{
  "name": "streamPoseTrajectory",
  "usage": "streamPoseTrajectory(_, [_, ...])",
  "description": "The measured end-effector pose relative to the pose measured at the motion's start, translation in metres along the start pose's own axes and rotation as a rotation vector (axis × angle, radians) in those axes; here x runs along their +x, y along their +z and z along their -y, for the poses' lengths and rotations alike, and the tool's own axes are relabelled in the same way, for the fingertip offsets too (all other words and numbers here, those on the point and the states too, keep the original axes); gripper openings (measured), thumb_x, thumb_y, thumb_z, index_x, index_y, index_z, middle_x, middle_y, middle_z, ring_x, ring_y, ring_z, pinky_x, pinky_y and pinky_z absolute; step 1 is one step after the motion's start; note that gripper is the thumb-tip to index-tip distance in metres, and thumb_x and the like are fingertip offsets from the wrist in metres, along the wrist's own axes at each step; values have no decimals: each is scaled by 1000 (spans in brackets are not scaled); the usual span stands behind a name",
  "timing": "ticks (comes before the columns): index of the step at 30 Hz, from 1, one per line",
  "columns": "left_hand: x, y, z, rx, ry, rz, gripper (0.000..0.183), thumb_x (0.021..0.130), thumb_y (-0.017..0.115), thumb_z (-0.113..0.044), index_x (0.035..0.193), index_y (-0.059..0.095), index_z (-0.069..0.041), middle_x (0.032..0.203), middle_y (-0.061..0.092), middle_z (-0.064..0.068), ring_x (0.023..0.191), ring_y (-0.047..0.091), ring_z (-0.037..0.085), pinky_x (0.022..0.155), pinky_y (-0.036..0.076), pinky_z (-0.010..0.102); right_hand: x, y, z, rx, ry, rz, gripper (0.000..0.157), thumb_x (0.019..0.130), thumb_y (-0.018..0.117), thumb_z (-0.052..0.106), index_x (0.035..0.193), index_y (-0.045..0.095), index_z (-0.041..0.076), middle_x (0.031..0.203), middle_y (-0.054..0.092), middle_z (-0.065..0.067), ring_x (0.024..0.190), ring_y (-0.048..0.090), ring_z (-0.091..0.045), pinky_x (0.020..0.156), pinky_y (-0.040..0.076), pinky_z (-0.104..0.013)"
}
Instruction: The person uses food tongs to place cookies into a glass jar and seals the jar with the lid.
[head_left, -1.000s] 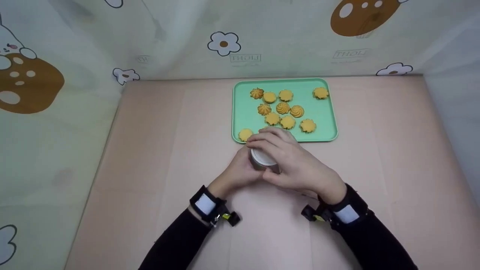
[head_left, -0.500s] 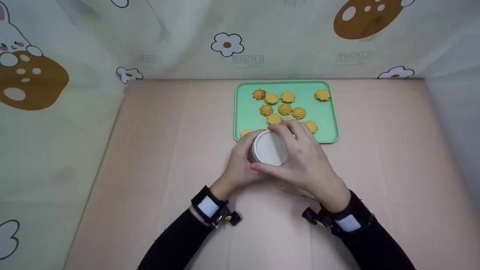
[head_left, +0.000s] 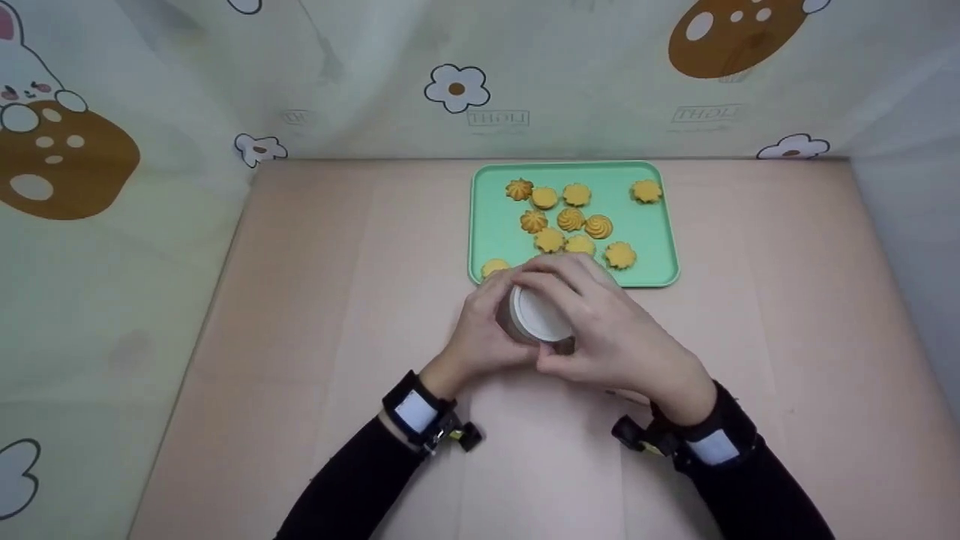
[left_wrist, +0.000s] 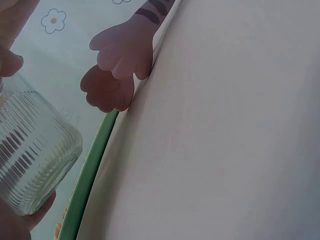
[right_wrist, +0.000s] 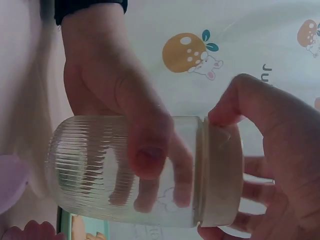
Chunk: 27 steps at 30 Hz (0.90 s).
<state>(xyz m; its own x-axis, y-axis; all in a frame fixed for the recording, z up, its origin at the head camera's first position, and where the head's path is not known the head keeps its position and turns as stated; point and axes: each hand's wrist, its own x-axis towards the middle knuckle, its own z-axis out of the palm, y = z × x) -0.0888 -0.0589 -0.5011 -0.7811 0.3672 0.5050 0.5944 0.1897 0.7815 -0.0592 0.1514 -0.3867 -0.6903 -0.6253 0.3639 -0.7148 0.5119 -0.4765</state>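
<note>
Both hands hold a clear ribbed glass jar [right_wrist: 87,150] above the table, in front of the tray. My left hand [head_left: 480,330] grips the glass body, its thumb across the near side and the other fingers showing through the glass. My right hand [head_left: 611,330] grips the rim of the pale round lid [head_left: 541,315] with thumb and fingers. In the right wrist view the lid sits on the jar's mouth. Nothing shows inside the jar. Its ribbed base appears at the left of the left wrist view.
Behind the hands lies a green tray [head_left: 649,232] with several piped cookies [head_left: 570,219]. Its front edge is partly covered by the hands. A pink paw-shaped thing [left_wrist: 125,50] with dark stripes lies near the tray. A patterned curtain [head_left: 360,90] stands behind the table.
Half a second ago the right hand had spread, with more of the lid's top showing. Now its fingers again wrap over the lid, and the jar tilts differently. The left hand keeps its grip.
</note>
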Motion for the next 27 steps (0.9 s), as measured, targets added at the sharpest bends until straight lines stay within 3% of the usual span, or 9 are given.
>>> streamPoseTrajectory(5, [0,-1,1,-12,47,19,94,69,103,-30,150,61,-5,143,69,7,131,63,22,116,51,44,-2,-6,0,61,-101,52,71,82,87,18,149,63,13,154,58,2,148,45,-24,121,43,-47])
streamPoseTrajectory(9, [2,-1,2,13,69,-7,94,67,104,-33,147,63,-6,142,69,10,132,63,27,117,50,47,-2,-4,1,39,-104,-13,64,94,87,32,149,62,14,152,57,-5,145,49,-25,117,48,-44])
streamPoseTrajectory(15, [4,1,1,78,62,-60,88,73,101,-41,147,64,-10,141,68,8,133,60,26,115,50,45,-3,-1,1,-54,18,-93,77,95,83,54,156,57,17,147,54,-11,136,54,-26,111,52,-44])
streamPoseTrajectory(18, [5,1,-1,136,75,-89,92,71,102,-45,148,64,-12,140,68,5,131,60,25,113,51,44,-3,-1,0,-126,130,-103,99,84,87,68,160,51,15,143,54,-14,130,57,-32,104,57,-48])
streamPoseTrajectory(22, [5,2,-5,233,96,-128,99,67,103,-52,150,63,-14,139,68,3,129,59,23,112,50,42,-4,-1,-1,-155,235,-84,125,66,94,73,164,45,15,138,55,-19,116,63,-39,91,62,-54])
streamPoseTrajectory(24, [5,2,-6,269,102,-141,99,68,102,-54,150,63,-15,139,67,3,129,58,22,111,50,41,-4,-2,0,-149,251,-69,125,64,95,73,163,46,13,133,58,-19,108,66,-36,87,63,-52])
streamPoseTrajectory(27, [5,3,-7,298,109,-151,97,70,101,-54,150,63,-15,137,67,4,129,58,22,111,49,42,-3,-2,1,-144,257,-48,114,71,91,72,156,53,7,126,60,-17,96,66,-31,81,63,-47])
